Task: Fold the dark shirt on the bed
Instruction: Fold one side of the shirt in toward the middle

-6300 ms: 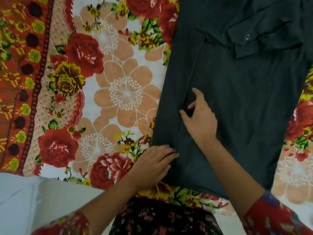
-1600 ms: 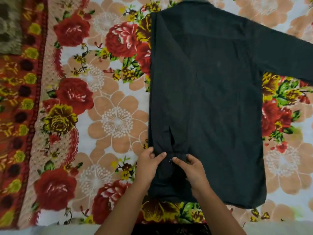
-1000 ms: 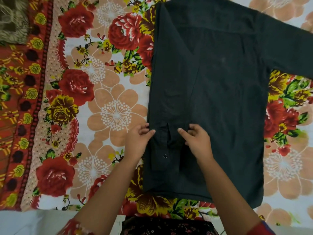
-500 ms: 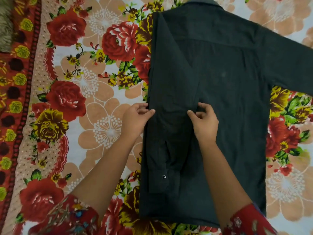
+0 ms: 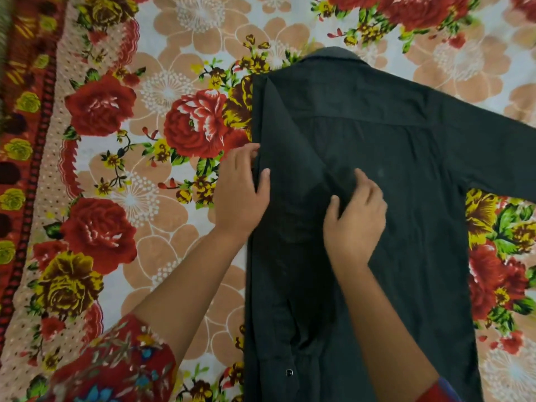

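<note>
The dark shirt (image 5: 406,204) lies back-up on the bed, collar at the top. Its left side is folded inward, and the left sleeve runs down along that fold to a cuff with a small button at the bottom. The right sleeve stretches out to the right edge of the view. My left hand (image 5: 242,190) rests flat on the shirt's folded left edge, thumb on the cloth. My right hand (image 5: 355,219) lies on the folded sleeve near the middle, fingers curled and pinching the fabric.
The bedsheet (image 5: 162,91) has big red roses and peach flowers, with a red patterned border (image 5: 26,146) along the left. My red floral sleeves show at the bottom.
Both hands have slid up along the folded sleeve, from near the cuff toward the shoulder. The view has shifted so the collar now shows at the top.
</note>
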